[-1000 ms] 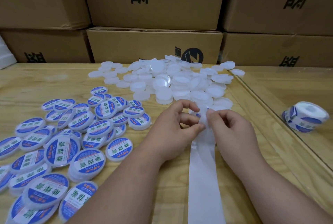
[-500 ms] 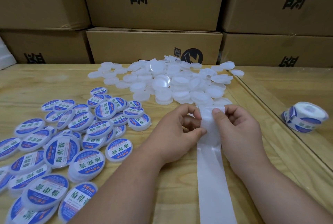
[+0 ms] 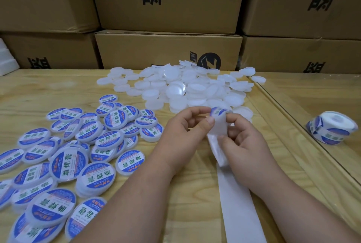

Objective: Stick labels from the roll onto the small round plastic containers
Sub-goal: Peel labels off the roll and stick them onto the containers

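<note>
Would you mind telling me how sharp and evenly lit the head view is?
Head view: soft, even light; the boxes bow from wide-angle distortion; the label between the hands is slightly blurred; the labelled containers read clearly; faint glare on the table.

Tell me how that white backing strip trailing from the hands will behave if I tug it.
Likely floppy: the backing strip bends where the right hand pinches it. Probably light and slippery, since it looks thin and glossy on the table.
</note>
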`<state>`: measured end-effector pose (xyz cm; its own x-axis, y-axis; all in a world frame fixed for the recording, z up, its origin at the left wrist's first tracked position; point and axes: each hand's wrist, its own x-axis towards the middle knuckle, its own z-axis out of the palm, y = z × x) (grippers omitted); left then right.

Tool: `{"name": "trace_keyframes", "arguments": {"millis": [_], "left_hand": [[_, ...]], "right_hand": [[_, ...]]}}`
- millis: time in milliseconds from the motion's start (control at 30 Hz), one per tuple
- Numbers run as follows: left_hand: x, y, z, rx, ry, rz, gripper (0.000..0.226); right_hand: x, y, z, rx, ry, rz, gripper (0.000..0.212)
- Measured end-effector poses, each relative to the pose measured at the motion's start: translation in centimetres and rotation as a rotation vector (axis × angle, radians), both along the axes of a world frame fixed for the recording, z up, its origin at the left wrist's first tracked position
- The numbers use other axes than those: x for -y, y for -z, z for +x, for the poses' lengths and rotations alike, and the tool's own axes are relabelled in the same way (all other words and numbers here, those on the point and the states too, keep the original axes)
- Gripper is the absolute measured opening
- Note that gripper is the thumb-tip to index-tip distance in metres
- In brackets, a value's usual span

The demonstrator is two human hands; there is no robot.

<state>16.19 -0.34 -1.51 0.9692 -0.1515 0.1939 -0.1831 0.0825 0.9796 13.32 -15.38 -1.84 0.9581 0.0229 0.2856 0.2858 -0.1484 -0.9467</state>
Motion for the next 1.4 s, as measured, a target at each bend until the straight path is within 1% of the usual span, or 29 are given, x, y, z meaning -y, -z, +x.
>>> {"name": "trace_keyframes", "arguments": {"millis": [100, 267, 333, 433, 500, 633, 767, 800, 867, 967, 1033, 1133, 1200, 1233, 1300, 1333, 1400], "left_hand": [[-0.3, -0.1, 0.3, -0.013, -0.018, -0.108, 0.039], [-0.8, 0.1, 0.8, -0.014, -0.107, -0.206, 0.040], [-0.9, 0.2, 0.9, -0.024, -0.094, -0.261, 0.040], [-0.9, 0.2, 0.9, -0.021, -0.058, -0.263, 0.041], [-0.9, 0.3, 1.0, -0.017, -0.050, -0.245, 0.042], [-0.8, 0.5, 1.1, -0.004, -0.061, -0.216, 0.038], [-0.5, 0.8, 1.3, 0.005, -0.179, -0.178, 0.026], [-0.5, 0.9, 1.3, 0.000, -0.209, -0.172, 0.024], [-0.5, 0.9, 1.3, -0.003, -0.248, -0.146, 0.020], [-0.1, 0.9, 1.2, -0.001, -0.266, -0.020, 0.019], [0.2, 0.9, 0.9, 0.019, -0.207, 0.150, 0.021], [0.7, 1.0, 0.1, 0.099, -0.037, 0.535, 0.017], [0.9, 1.2, -0.1, 0.194, 0.046, 0.829, 0.037], [1.0, 1.1, -0.1, 0.235, 0.071, 0.937, 0.046], [1.1, 1.0, -0.2, 0.293, 0.099, 1.050, 0.050], [1.2, 1.1, -0.3, 0.305, 0.100, 1.064, 0.047], [1.2, 1.2, -0.4, 0.300, 0.071, 1.029, 0.035]], "right_hand": [[-0.2, 0.0, -0.1, -0.047, -0.025, -0.019, 0.036], [0.0, -0.1, -0.3, -0.050, 0.001, -0.135, 0.020], [0.0, -0.1, -0.3, -0.048, 0.019, -0.198, 0.021], [-0.1, -0.1, -0.4, -0.056, 0.020, -0.252, 0.020], [-0.1, -0.2, -0.5, -0.067, 0.019, -0.221, 0.017], [-0.1, -0.5, -0.8, -0.006, -0.022, -0.113, 0.018], [-0.2, -0.5, -0.7, 0.068, 0.036, -0.084, 0.010], [-0.2, -0.4, -0.6, 0.080, 0.052, -0.075, 0.010], [-0.2, -0.1, -0.4, 0.088, 0.106, -0.053, 0.018], [0.0, -0.1, -0.2, 0.116, 0.248, 0.027, 0.019], [0.5, -0.2, 0.0, 0.151, 0.394, 0.079, 0.020], [1.3, -0.3, 0.4, 0.169, 0.563, 0.117, 0.020], [1.5, -0.2, 0.5, 0.158, 0.601, 0.126, 0.021], [1.6, -0.1, 0.5, 0.154, 0.608, 0.124, 0.021], [1.6, 0.0, 0.6, 0.150, 0.613, 0.115, 0.019], [1.6, 0.0, 0.6, 0.148, 0.613, 0.113, 0.018], [1.5, 0.0, 0.6, 0.142, 0.612, 0.121, 0.015]]}}
